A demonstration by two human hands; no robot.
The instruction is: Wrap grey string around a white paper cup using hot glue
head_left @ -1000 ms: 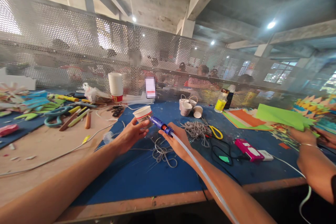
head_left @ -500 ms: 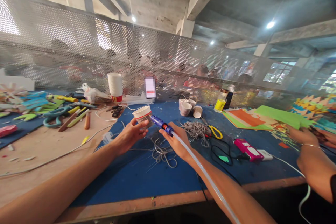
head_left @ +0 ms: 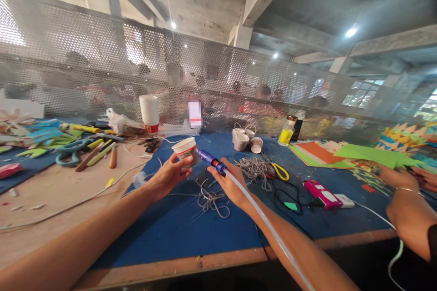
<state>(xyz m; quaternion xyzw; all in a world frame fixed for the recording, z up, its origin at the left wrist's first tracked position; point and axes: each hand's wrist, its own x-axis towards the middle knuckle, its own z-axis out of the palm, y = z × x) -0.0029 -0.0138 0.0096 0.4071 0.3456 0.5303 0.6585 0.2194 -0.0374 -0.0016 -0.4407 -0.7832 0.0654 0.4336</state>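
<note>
A paper cup (head_left: 185,146) with a white upper band and red line, its lower part wrapped in grey cord, is held tilted in my left hand (head_left: 174,172). My right hand (head_left: 229,179) is closed around a blue hot glue gun (head_left: 210,161), whose nozzle points at the cup's right side. Whether the tip touches the cup I cannot tell. From the gun's back a long clear glue stick (head_left: 262,219) runs over my right forearm. Loose grey cord (head_left: 213,201) lies on the blue mat below my hands.
Cord-wrapped cups (head_left: 241,140), a cord bundle (head_left: 257,169) and yellow-handled scissors (head_left: 280,171) lie beyond my right hand. A magenta power strip (head_left: 322,194) sits at right. Stacked paper cups (head_left: 149,111) stand back left. Another person's hand (head_left: 398,177) touches green paper (head_left: 372,155).
The glue gun's nozzle has drawn back slightly from the cup's side. At the right, the other person's green paper has shifted a little. My left hand stays nearly still.
</note>
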